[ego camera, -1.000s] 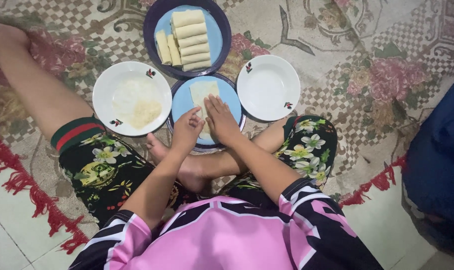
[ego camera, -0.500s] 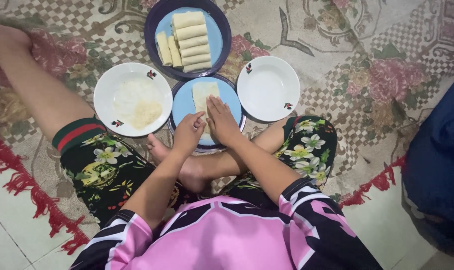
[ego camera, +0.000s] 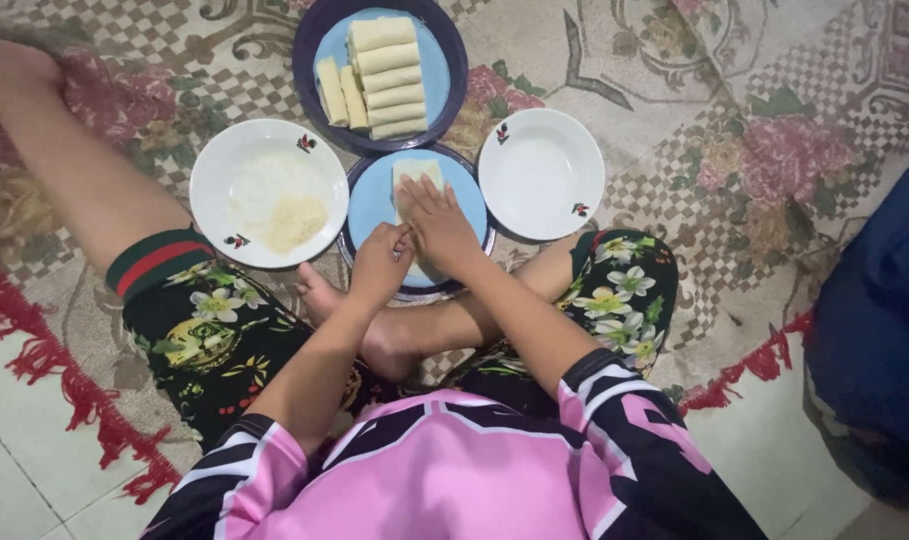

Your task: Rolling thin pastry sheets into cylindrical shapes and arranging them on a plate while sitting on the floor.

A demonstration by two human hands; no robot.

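A pale flat wrapper point(ego camera: 415, 172) lies on a blue plate point(ego camera: 368, 204) in front of my crossed legs. My right hand point(ego camera: 437, 226) lies flat on the wrapper, fingers spread over its near part. My left hand point(ego camera: 380, 262) is beside it at the wrapper's near left edge, fingers pinched on that edge. Beyond it, a dark-rimmed blue plate point(ego camera: 440, 76) holds several pale rolled wraps point(ego camera: 382, 75). To the left a white plate point(ego camera: 219, 165) carries a mound of pale filling point(ego camera: 279, 204).
An empty-looking white plate point(ego camera: 540, 172) sits right of the blue plate. All plates rest on a patterned floral rug point(ego camera: 734, 150) with red fringe over pale floor tiles. Another person's blue-clothed leg point(ego camera: 874, 320) is at the right edge.
My right hand has slid slightly forward over the wrapper. My left hand has drawn back a little and pinched the wrapper's near edge.
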